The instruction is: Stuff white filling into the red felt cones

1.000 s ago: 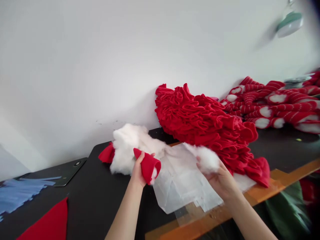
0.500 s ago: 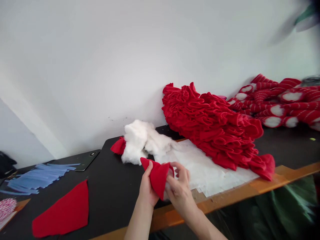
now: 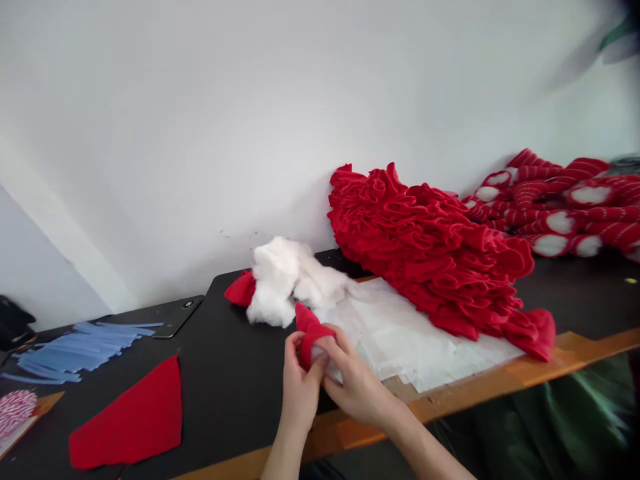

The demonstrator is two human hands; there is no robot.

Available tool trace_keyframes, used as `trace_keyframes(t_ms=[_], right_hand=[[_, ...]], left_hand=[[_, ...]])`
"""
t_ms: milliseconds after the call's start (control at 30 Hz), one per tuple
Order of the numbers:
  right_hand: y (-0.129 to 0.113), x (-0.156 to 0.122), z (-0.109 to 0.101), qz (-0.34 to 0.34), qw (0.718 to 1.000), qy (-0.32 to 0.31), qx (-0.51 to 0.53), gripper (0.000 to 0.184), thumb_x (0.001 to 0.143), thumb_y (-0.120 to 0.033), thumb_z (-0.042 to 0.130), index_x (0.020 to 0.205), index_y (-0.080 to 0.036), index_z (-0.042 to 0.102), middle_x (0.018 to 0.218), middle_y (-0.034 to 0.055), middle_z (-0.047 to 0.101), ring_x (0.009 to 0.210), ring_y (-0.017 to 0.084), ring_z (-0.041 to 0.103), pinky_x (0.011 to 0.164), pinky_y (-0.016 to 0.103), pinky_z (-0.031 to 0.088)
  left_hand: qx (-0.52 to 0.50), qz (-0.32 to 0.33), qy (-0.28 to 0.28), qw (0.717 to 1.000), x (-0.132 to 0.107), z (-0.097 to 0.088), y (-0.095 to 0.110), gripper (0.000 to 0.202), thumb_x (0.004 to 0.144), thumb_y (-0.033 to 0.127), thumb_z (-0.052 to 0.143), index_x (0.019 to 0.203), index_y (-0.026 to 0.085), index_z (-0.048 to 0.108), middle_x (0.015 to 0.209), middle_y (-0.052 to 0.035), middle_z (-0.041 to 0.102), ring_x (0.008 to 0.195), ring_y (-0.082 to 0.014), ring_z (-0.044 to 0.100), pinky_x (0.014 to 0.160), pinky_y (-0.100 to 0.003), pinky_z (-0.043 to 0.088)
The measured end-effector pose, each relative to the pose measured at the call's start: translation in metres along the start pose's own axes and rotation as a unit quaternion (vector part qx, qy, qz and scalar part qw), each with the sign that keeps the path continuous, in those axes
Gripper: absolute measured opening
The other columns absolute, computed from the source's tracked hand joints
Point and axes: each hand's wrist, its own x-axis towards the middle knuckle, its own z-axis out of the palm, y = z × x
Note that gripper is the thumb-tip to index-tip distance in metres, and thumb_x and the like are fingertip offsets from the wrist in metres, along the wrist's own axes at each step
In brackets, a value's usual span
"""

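Between my two hands is a small red felt cone, its pointed tip facing up and away from me. White stuffing shows at its open end. My left hand is closed around the cone's near left side, thumb at the rim. My right hand grips the rim from the right, fingers bent over the edge; its fingertips are partly hidden. Beyond my hands lies a heap of fluffy white stuffing, with another red felt piece against its left side.
A big pile of red felt pieces rests on white sheets. Striped stuffed tubes are stacked far right. On the left are blue strips, a phone, a flat red felt piece and red-white twine.
My hands have closed in around the cone, and its rim is now squeezed together. The cone has turned more upright. My right fingers have moved from inside the opening onto the rim.
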Motion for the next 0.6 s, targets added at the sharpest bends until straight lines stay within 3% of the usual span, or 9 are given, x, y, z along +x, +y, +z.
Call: trace_keyframes(t_ms=[67,200,300,433,500,567,600], right_hand=[[-0.004,-0.004,-0.002,0.031,0.997,-0.022,0.073,0.059,0.072,-0.007,0.053,0.127,-0.028,0.047,0.136,0.0076,0.045,0.125,0.024,0.046,0.101,0.042,0.042],[0.003,-0.009,0.011,0.12,0.983,0.112,0.084,0.039,0.081,-0.02,0.054,0.12,-0.022,0.05,0.114,0.0089,0.062,0.104,0.023,0.061,0.09,0.041,0.05],[0.015,-0.009,0.027,0.079,0.985,0.155,0.018,0.028,0.079,-0.012,0.048,0.103,-0.021,0.06,0.096,0.0065,0.065,0.091,0.022,0.063,0.083,0.037,0.052],[0.031,-0.004,0.029,0.034,0.98,0.191,-0.034,0.035,0.068,-0.003,0.045,0.094,-0.02,0.062,0.09,0.0065,0.062,0.086,0.021,0.062,0.079,0.035,0.052],[0.038,0.0,0.024,0.047,0.98,0.19,-0.027,0.037,0.067,-0.002,0.044,0.094,-0.02,0.062,0.09,0.0065,0.063,0.087,0.021,0.062,0.08,0.036,0.052],[0.041,0.002,0.018,0.055,0.984,0.17,-0.008,0.035,0.068,-0.004,0.046,0.094,-0.02,0.062,0.09,0.0056,0.064,0.088,0.02,0.062,0.081,0.035,0.051],[0.041,0.002,0.016,0.061,0.985,0.162,0.003,0.033,0.07,-0.005,0.047,0.095,-0.02,0.062,0.091,0.0052,0.065,0.089,0.02,0.062,0.082,0.036,0.051]], left_hand=[[0.047,0.024,0.039,0.998,0.001,-0.004,-0.003,0.033,0.065,0.023,0.076,0.094,0.022,0.061,0.093,-0.0037,0.063,0.088,-0.0215,0.057,0.079,-0.027,0.042],[0.123,0.073,0.05,0.989,-0.003,-0.001,-0.007,0.018,0.067,0.016,0.071,0.082,0.023,0.063,0.083,-0.0016,0.062,0.082,-0.021,0.055,0.077,-0.025,0.039],[0.151,0.054,0.059,0.985,-0.006,0.004,-0.011,0.018,0.067,0.012,0.068,0.074,0.025,0.059,0.071,0.0001,0.06,0.07,-0.0204,0.054,0.068,-0.026,0.038],[0.214,0.046,0.081,0.972,-0.003,0.0,-0.018,0.024,0.065,0.009,0.066,0.071,0.026,0.05,0.062,0.0022,0.052,0.062,-0.0192,0.05,0.062,-0.026,0.034],[0.225,0.033,0.051,0.972,0.001,-0.007,-0.018,0.02,0.068,0.013,0.063,0.073,0.025,0.048,0.063,0.0024,0.05,0.062,-0.0184,0.05,0.061,-0.026,0.036],[0.201,-0.006,-0.051,0.978,0.004,-0.013,-0.014,0.013,0.074,0.02,0.058,0.085,0.024,0.05,0.071,0.0003,0.057,0.063,-0.0179,0.053,0.06,-0.027,0.04],[0.189,-0.018,-0.106,0.976,0.004,-0.015,-0.011,0.019,0.075,0.022,0.058,0.093,0.023,0.051,0.079,-0.0017,0.06,0.066,-0.018,0.056,0.061,-0.027,0.042]])
